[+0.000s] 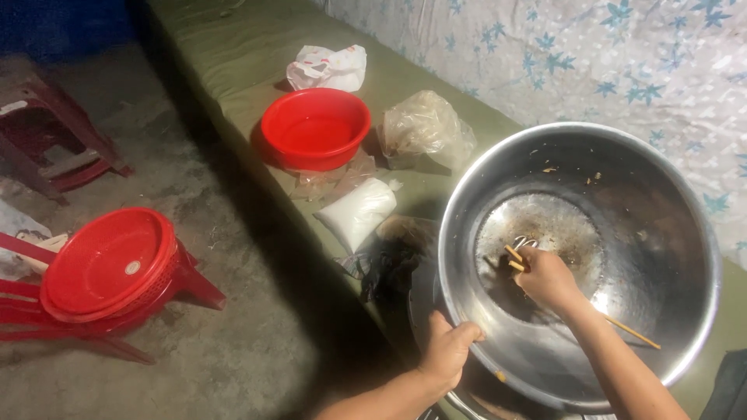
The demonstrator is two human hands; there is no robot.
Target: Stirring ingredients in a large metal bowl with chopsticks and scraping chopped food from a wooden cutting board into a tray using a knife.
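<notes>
The left hand (447,350) clamps the near rim of the big steel basin (661,311), fingers curled over the edge, bracing it where it sits on the green-covered ledge (233,62) at right. Inside, the right hand (548,278) is closed around a pair of chopsticks (513,258), tips down at the basin's scuffed floor, working at what looks like a few leftover strands, though it is hard to tell. Best kept low and gentle, sweeping toward the centre, the rim grip firm so the basin doesn't rock. Far left on the ledge sit a red bowl (315,128) and a white bag (358,211).
</notes>
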